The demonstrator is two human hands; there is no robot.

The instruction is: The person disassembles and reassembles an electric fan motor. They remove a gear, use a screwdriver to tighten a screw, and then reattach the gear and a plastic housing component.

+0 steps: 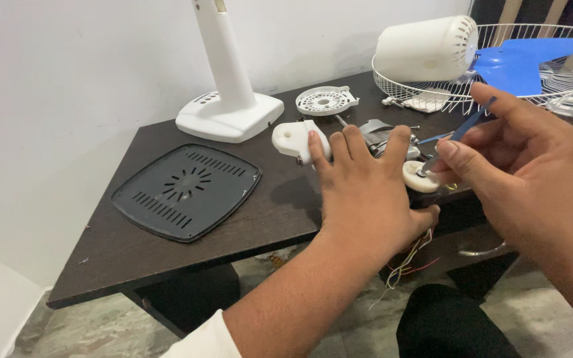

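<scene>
Left hand [366,192] pressed flat, fingers spread and open, over a fan motor assembly [382,136] at the front edge of the dark bench [167,258]; gripping nothing outright, only holding the assembly down. Fingertips touching a white plastic gearbox piece [293,138] on the assembly's left side. Right hand [532,172] closed in a pinch around a blue-handled screwdriver [462,129], tip set on a small round white part [419,178] just beside the left thumb. Thin coloured wires [409,258] hanging below the bench edge under the left palm.

Further left on the bench, lying flat: a dark grey vented base plate [187,191]. Behind it, standing upright against the wall: a white fan stand [230,99]. Near the stand, a round white slotted cover [326,101]. At far right: a white motor housing [426,48], a wire fan guard [538,79] and a blue fan blade [525,61] inside the guard.
</scene>
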